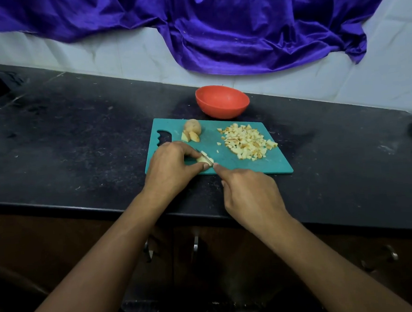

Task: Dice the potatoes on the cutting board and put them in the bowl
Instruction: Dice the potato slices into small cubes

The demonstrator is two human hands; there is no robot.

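— Holding anything, the left hand [169, 167]?

— Yes. Its curled fingers and thumb pinch a pale potato piece [201, 160] down on the near left part of the teal cutting board [268, 163].

— And the right hand [251, 196]?

— It is closed round a knife [210, 161]. The handle is hidden inside the fist, the forefinger points forward along it, and the thin blade lies across the pinched piece.

— Where is the rest of the potato?

— A heap of diced potato [246, 142] covers the right half of the board. At the far left edge, beside the board's grip hole, sits an unpeeled potato [192, 125] with two wedges [190, 136] touching it.

— The bowl?

— The red bowl [222, 101] stands on the black counter [78, 130] just beyond the board's far edge. I see nothing in the part of its inside that shows.

— Anything behind?

— A purple cloth [216, 29] hangs over the white tiled wall [97, 51].
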